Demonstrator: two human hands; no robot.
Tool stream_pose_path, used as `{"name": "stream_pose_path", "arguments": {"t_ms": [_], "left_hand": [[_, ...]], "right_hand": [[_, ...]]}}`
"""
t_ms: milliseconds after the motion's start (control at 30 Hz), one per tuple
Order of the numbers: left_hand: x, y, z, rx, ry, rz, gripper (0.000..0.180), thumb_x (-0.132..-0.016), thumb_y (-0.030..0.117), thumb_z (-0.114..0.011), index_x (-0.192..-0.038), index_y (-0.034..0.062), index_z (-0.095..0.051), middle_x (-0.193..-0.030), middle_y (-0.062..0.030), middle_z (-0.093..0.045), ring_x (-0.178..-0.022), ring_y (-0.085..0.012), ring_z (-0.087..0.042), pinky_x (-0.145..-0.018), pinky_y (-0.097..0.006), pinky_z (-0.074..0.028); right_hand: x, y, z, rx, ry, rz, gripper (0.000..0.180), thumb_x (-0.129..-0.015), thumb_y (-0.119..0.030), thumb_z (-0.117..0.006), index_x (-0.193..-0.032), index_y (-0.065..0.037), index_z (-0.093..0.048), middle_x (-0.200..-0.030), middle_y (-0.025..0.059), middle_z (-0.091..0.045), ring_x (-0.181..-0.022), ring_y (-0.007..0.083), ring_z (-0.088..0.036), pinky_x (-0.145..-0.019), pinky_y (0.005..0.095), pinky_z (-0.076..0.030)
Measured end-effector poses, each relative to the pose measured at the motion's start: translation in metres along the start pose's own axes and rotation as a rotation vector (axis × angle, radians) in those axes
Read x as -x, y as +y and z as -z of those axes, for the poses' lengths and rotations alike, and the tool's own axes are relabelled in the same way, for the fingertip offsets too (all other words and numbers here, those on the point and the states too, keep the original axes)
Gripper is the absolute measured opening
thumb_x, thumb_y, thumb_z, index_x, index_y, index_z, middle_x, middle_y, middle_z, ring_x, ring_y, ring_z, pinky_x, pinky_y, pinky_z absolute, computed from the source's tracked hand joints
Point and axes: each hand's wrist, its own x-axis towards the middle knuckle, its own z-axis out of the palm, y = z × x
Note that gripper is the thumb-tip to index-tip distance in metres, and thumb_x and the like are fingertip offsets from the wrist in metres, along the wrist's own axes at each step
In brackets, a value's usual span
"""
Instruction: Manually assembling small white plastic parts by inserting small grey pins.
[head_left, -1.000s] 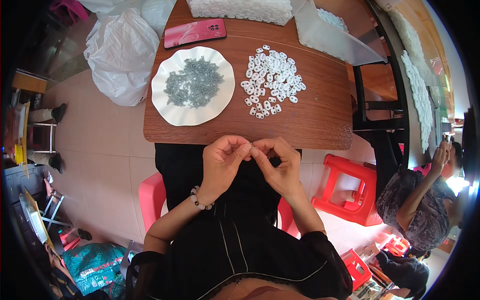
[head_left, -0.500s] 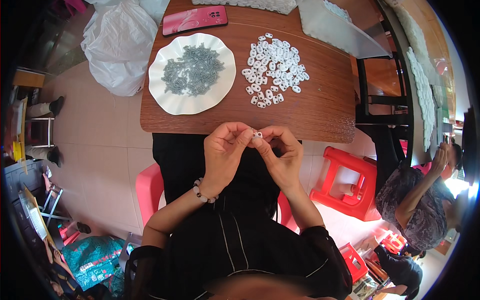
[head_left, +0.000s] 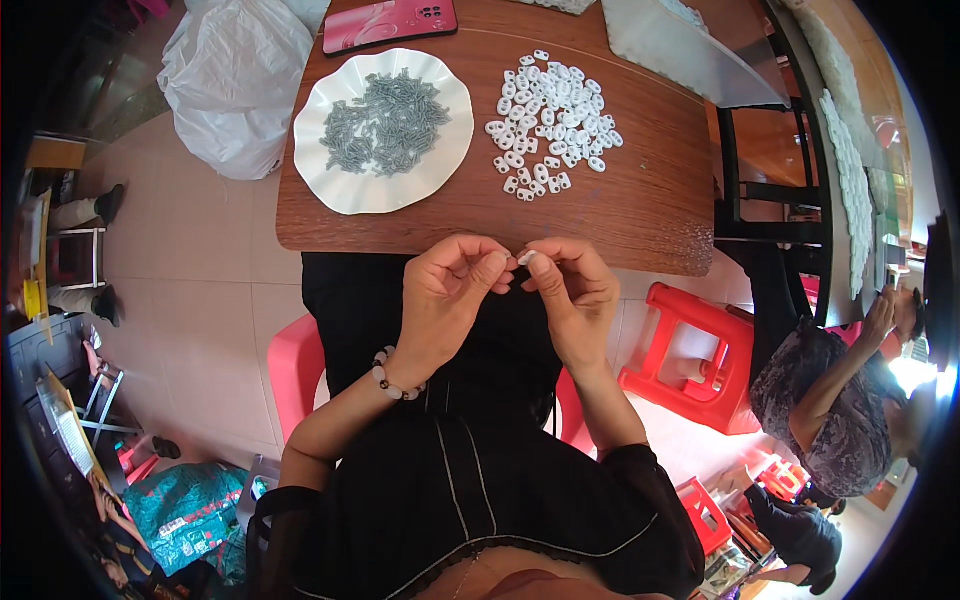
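My right hand (head_left: pixel 575 298) is closed in a pinch on a small white plastic piece (head_left: pixel 526 257), held just off the table's near edge. Almost touching it, my left hand (head_left: pixel 447 298) is closed too, thumb against forefinger; whatever lies between those fingertips is too small and covered to name. Beyond my hands, a white wavy-rimmed plate (head_left: pixel 312 172) holds a heap of small grey screw-like pins (head_left: pixel 385 125). To the right of the plate lies a loose pile of white two-holed plastic pieces (head_left: pixel 560 112).
The brown wooden table (head_left: pixel 660 225) carries a pink phone (head_left: pixel 390 25) at the far left and a pale translucent bin (head_left: pixel 690 60) at the far right. A white plastic bag (head_left: pixel 235 90) stands left of it. Red stools (head_left: pixel 690 360) and other people are to the right.
My fingertips have drawn slightly apart, and the white piece has turned and stays with my right hand. The table and its things sit a little higher in view.
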Motion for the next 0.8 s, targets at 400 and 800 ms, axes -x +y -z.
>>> {"name": "stream_pose_path", "arguments": {"t_ms": [400, 800], "left_hand": [[0.002, -0.005, 0.005, -0.135, -0.066, 0.059, 0.016, -0.094, 0.011, -0.059, -0.099, -0.0037, -0.059, -0.087, -0.0065, -0.065, -0.075, -0.0102, -0.061, -0.070, -0.024, -0.051], [-0.002, -0.006, 0.000, -0.142, -0.081, 0.056, 0.014, -0.094, 0.010, -0.058, -0.098, -0.0040, -0.060, -0.085, -0.0076, -0.066, -0.073, -0.0107, -0.061, -0.069, -0.024, -0.052]], "right_hand": [[-0.002, -0.003, 0.004, 0.386, -0.074, 0.163, 0.011, -0.086, -0.002, -0.065, -0.096, 0.001, -0.064, -0.081, 0.0071, -0.064, -0.072, 0.0104, -0.061, -0.059, 0.0231, -0.050], [-0.007, 0.003, 0.020, 0.107, -0.189, -0.123, 0.012, -0.090, -0.007, -0.064, -0.097, 0.002, -0.064, -0.085, 0.0045, -0.067, -0.075, 0.0083, -0.063, -0.064, 0.0198, -0.049]]}}
